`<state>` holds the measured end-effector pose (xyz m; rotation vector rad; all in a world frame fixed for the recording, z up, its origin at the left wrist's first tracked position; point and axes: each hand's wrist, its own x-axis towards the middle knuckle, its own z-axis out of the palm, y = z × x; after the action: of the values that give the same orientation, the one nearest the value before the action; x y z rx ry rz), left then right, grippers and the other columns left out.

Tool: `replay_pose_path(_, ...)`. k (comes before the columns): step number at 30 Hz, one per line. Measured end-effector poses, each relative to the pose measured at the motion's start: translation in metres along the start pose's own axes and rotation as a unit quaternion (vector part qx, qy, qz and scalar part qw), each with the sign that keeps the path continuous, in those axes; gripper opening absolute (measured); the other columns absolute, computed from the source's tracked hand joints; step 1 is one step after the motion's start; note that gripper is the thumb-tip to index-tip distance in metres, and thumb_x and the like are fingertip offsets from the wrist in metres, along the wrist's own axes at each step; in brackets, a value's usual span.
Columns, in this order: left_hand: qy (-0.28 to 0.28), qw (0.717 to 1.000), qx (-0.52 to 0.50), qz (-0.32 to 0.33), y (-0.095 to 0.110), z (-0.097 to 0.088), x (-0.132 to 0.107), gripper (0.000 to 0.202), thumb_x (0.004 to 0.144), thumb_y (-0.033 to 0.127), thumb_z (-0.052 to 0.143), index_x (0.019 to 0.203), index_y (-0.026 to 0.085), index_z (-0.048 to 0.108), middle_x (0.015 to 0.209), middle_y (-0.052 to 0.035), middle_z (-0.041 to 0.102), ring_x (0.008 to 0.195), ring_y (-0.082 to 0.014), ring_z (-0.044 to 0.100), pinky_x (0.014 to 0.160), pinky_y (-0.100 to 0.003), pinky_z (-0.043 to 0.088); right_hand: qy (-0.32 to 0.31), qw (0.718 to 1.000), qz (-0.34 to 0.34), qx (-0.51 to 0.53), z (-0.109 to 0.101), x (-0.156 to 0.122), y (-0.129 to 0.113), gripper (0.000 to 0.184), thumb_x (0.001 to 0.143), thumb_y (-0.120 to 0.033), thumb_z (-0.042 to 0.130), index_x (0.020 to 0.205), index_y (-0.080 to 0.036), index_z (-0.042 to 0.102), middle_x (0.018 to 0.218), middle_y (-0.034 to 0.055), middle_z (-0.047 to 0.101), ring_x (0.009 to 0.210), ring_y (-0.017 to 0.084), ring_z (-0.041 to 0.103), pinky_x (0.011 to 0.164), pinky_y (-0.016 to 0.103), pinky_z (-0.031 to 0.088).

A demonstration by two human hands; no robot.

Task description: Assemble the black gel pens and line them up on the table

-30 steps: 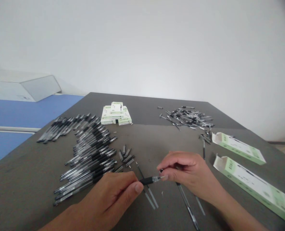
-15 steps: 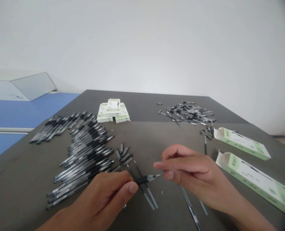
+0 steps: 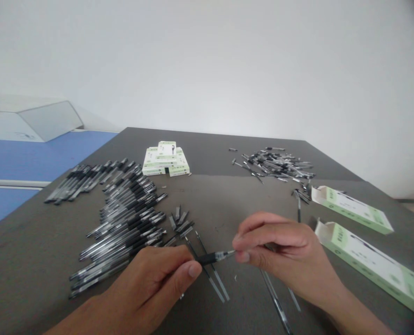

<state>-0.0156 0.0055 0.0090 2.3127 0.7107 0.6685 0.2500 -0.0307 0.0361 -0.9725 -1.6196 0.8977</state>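
My left hand (image 3: 154, 284) grips the black barrel of a clear-tipped gel pen (image 3: 213, 257) between thumb and fingers. My right hand (image 3: 276, 251) has its thumb and forefinger closed at the pen's front tip. Thin loose pen refills (image 3: 212, 272) lie on the table under the pen. A long clear pen (image 3: 276, 302) lies beneath my right hand. Just past my left hand is a small group of short black pen parts (image 3: 180, 225), and a large pile of assembled black pens (image 3: 130, 223) spreads beyond it.
A heap of pen parts (image 3: 273, 164) and stacked pale green boxes (image 3: 165, 159) stand at the back of the dark grey table (image 3: 227, 200). Two opened green boxes (image 3: 349, 209) (image 3: 370, 263) lie at right. A blue surface (image 3: 28, 158) lies beyond the left edge.
My right thumb and forefinger have moved down and closed in on the pen's tip. My left hand and the pen have barely moved.
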Motion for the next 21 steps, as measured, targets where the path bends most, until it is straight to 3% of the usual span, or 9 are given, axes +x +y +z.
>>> replay_pose_path(10, -0.001, 1.000, -0.011, -0.017, 0.0058, -0.0029, 0.0045, 0.040, 0.112, 0.035, 0.045, 0.075, 0.024, 0.053, 0.060, 0.0066, 0.053, 0.049, -0.0109, 0.056, 0.050, -0.021, 0.039, -0.031, 0.995, -0.047, -0.082, -0.0044, -0.0037, 0.0014, 0.028, 0.097, -0.016, 0.077, 0.116, -0.033, 0.087, 0.101, 0.0050, 0.077, 0.076, 0.013, 0.073, 0.063, 0.021, 0.060)
replay_pose_path(21, 0.002, 1.000, -0.028, -0.004, 0.0021, -0.0028, 0.0010, 0.034, 0.111, 0.025, 0.049, 0.077, 0.023, 0.051, 0.061, 0.0085, 0.048, 0.049, -0.0082, 0.050, 0.048, -0.019, 0.034, 0.020, 0.999, -0.038, -0.031, 0.0047, -0.0037, -0.0001, 0.034, 0.082, -0.013, 0.092, 0.109, -0.034, 0.088, 0.092, 0.0014, 0.082, 0.072, 0.012, 0.071, 0.057, 0.020, 0.054)
